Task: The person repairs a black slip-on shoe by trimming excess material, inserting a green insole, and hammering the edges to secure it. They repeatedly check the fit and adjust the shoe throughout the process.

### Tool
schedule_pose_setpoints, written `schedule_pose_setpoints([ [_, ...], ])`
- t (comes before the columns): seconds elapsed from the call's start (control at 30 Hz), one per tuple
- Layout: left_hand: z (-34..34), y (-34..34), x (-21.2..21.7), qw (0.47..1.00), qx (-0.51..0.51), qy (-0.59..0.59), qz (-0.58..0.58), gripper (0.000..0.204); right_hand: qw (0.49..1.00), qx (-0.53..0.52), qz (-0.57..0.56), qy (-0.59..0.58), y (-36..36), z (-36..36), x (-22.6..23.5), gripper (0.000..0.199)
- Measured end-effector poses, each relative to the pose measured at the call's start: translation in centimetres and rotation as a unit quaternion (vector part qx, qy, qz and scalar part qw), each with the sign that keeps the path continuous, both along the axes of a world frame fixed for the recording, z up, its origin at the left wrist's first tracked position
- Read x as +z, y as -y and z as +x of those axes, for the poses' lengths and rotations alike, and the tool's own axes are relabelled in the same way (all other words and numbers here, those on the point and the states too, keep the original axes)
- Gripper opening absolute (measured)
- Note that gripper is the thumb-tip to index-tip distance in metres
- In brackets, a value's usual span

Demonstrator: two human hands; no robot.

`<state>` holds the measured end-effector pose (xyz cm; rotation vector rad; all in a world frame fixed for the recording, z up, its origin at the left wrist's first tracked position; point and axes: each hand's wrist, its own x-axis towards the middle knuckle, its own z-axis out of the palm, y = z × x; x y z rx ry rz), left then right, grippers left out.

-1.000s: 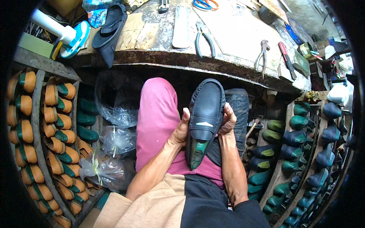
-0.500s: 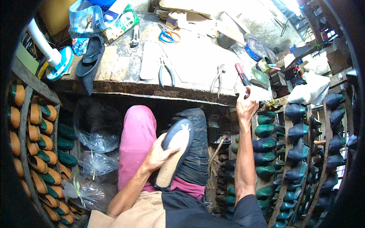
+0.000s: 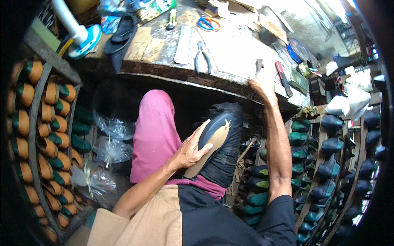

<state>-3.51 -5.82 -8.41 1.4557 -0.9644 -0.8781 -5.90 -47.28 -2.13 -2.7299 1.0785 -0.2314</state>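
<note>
Down on the lap, the left hand [image 3: 189,151] lies flat across a dark shoe [image 3: 213,137] turned sole-up, so you see the tan insole board with a dark rim around it. Fingers are spread and only loosely curled over the edge of the sole, pressing it against a dark cloth-covered knee rather than gripping it tight. The shoe sits tilted, toe pointing up toward the bench, right beside the pink trouser leg [image 3: 154,131].

Right hand [image 3: 262,84] is stretched way up to the front edge of the workbench [image 3: 164,45], and it's touching or closing around a dark metal tool [image 3: 258,65] there. Honestly can't tell how far the fingers are closed, since the back of the hand hides them. A red-handled tool [image 3: 282,73] lies just beside it.

Further along the bench: pliers [image 3: 202,57], orange-handled scissors [image 3: 208,23], a flat grey sole piece [image 3: 183,45], a yellow utility knife [image 3: 172,18] and a dark slip-on shoe [image 3: 121,36] near a white and blue stand [image 3: 80,33].

Left-side racks hold orange and green shoe lasts [image 3: 45,123], right-side racks hold green lasts and finished dark shoes [image 3: 332,123]. Clear plastic bags [image 3: 111,149] sit under the bench
</note>
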Motion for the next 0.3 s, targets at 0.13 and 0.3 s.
schedule_pose_setpoints([
  [0.13,-1.4,-0.9,0.1,0.999,0.019,-0.042,0.021,0.11,0.975,-0.088,0.17,0.11,-0.7,-2.6,2.7,0.03],
  [0.3,-3.9,-0.9,1.6,0.998,0.063,-0.022,0.014,0.123,0.844,0.034,0.395,0.361,-9.6,-9.2,4.7,0.02],
])
